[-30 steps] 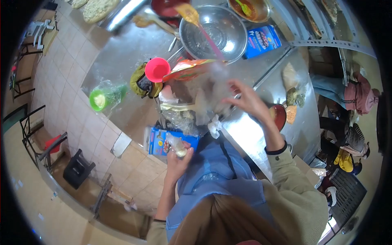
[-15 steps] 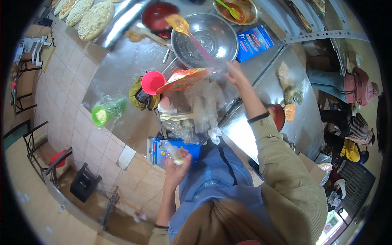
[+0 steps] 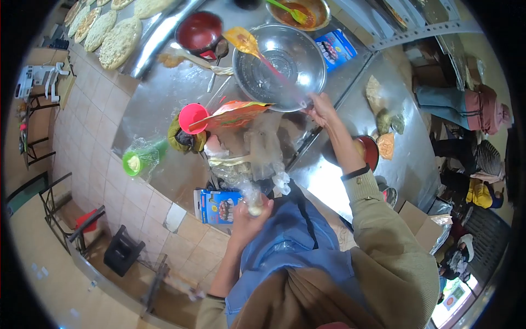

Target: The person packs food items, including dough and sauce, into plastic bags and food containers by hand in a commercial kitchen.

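My left hand is closed round a clear plastic bag with something pale in its lower end, in front of my apron. My right hand is closed at the near right rim of a large steel bowl. Across the bowl lies a spatula with an orange head and pink handle, its handle end beside my right fingers. Left of that hand stand an orange-red packet, a pink cup and crumpled clear plastic bags.
A green cup in clear plastic sits at the table's left edge. Blue boxes lie near my waist and beyond the bowl. A red bowl, sauce pan and flatbreads are at the back. People are at right.
The steel bowl has come nearer to me with the spatula on it, and my right hand has moved back with it. My left hand has shifted right with the bag.
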Demonstrator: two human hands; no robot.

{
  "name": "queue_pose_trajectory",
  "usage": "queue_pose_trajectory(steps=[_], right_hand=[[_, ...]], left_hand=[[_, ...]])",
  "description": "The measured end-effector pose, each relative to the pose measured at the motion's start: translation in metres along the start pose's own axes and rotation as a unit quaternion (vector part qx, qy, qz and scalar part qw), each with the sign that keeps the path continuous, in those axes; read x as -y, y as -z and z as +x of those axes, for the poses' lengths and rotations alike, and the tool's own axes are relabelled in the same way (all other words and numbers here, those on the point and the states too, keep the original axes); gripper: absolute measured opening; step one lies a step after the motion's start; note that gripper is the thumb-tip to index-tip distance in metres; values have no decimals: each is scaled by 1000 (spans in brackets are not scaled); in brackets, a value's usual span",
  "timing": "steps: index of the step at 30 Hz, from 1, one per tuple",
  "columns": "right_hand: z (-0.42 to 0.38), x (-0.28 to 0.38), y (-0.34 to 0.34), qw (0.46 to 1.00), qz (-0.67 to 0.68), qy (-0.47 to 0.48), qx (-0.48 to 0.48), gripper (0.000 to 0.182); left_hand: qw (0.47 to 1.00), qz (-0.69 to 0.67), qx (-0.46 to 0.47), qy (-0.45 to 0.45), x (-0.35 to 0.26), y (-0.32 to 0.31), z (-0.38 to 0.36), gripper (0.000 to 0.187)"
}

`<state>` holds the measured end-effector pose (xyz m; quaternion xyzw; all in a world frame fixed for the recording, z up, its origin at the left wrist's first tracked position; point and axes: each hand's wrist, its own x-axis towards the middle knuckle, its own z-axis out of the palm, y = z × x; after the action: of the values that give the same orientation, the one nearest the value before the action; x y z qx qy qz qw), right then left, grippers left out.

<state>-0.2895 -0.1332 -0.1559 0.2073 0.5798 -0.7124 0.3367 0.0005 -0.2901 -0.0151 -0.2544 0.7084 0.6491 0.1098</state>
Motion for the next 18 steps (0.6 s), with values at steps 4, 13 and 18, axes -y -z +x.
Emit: queue_pose_trajectory(steps=[4, 13, 18], right_hand=[[-18, 2, 21, 999, -17, 18, -24, 24], [-107, 45, 49, 996, -6, 88, 7, 27], [-160, 20, 103, 988, -40, 152, 1, 28]], left_hand=[[1000, -20, -10, -13, -5, -25, 7, 12], [990, -63, -101, -73, -62, -82, 15, 17], [985, -147, -68, -62, -80, -113, -6, 24]])
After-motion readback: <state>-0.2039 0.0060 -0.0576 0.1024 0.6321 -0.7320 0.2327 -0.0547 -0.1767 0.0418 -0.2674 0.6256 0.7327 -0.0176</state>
